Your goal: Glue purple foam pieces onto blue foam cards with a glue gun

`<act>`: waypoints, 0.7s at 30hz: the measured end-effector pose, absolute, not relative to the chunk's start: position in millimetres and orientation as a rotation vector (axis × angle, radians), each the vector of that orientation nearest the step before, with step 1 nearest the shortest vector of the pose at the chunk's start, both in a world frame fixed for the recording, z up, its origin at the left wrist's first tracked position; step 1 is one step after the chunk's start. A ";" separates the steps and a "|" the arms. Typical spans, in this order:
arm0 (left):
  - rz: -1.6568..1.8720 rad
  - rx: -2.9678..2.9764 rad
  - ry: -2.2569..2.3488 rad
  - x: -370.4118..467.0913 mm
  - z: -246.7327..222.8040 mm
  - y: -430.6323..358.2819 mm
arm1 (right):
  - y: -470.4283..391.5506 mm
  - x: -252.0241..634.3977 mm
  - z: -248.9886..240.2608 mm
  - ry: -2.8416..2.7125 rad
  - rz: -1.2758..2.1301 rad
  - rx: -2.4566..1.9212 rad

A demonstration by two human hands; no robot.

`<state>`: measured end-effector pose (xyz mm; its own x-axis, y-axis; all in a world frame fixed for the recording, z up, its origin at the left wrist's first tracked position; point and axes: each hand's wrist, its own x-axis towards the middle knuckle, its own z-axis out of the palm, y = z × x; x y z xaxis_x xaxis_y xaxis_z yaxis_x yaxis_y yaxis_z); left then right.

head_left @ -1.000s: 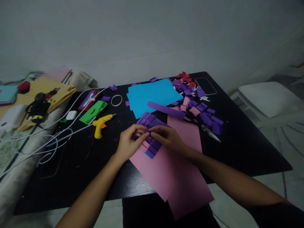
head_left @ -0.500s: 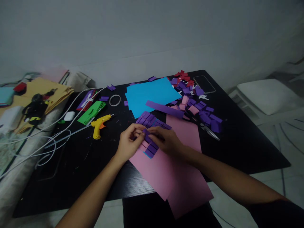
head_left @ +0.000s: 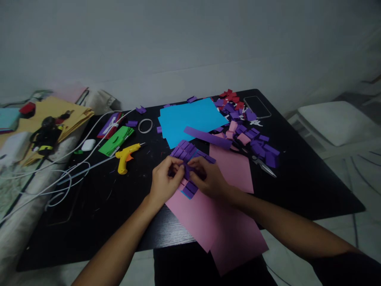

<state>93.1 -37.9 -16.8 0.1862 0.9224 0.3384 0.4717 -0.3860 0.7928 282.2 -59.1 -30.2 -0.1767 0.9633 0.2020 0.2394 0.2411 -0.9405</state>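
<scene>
My left hand (head_left: 167, 176) and my right hand (head_left: 208, 176) meet over a blue-backed piece covered in rows of folded purple and pink paper pieces (head_left: 183, 149). Between them, thumbs and fingers pinch a small folded purple paper piece (head_left: 187, 171), partly hidden by the fingertips. Both hands are closed on it. Beneath lie two overlapping pink paper sheets (head_left: 205, 222), reaching past the table's front edge. A long purple paper strip (head_left: 207, 137) lies just beyond the hands, its left end over blue sheets (head_left: 190, 119).
On the left lie a yellow glue gun (head_left: 126, 157), a green paper bundle (head_left: 116, 141), a tape ring (head_left: 145, 126) and white cables (head_left: 68, 178). Scissors (head_left: 264, 167) and heaped purple pieces (head_left: 262, 147) are at right. A white stool (head_left: 323, 121) stands beyond the black table (head_left: 309, 178).
Both hands stay over the covered piece, with the fingers shifting slightly around the small purple paper piece, which looks more upright. The whole view has moved a little.
</scene>
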 end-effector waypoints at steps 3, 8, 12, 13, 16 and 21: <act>1.083 1.984 1.296 97.1 -14.8 -40.1 | -56.6 281.9 -28.8 -1.545 1.014 -1.173; 1.032 2.100 1.225 99.3 -11.2 -43.6 | -52.8 284.1 -29.3 -1.539 0.946 -1.240; 1.084 2.130 1.465 74.8 -3.2 -27.4 | -48.7 288.7 -30.9 -1.524 0.898 -1.300; 1.086 2.139 1.636 63.8 -1.1 -20.3 | -47.2 290.2 -31.5 -1.512 0.894 -1.309; 0.846 2.045 2.188 24.1 2.4 1.9 | -42.0 295.9 -33.2 -1.504 0.848 -1.351; 0.445 1.747 2.545 -28.3 4.6 21.3 | -31.0 306.2 -36.5 -1.534 0.659 -1.403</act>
<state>-28.3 21.3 4.6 -0.3725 0.9172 0.1416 0.9108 0.3319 0.2456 306.2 -31.0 -36.5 0.0786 0.9594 0.2710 0.4641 0.2054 -0.8617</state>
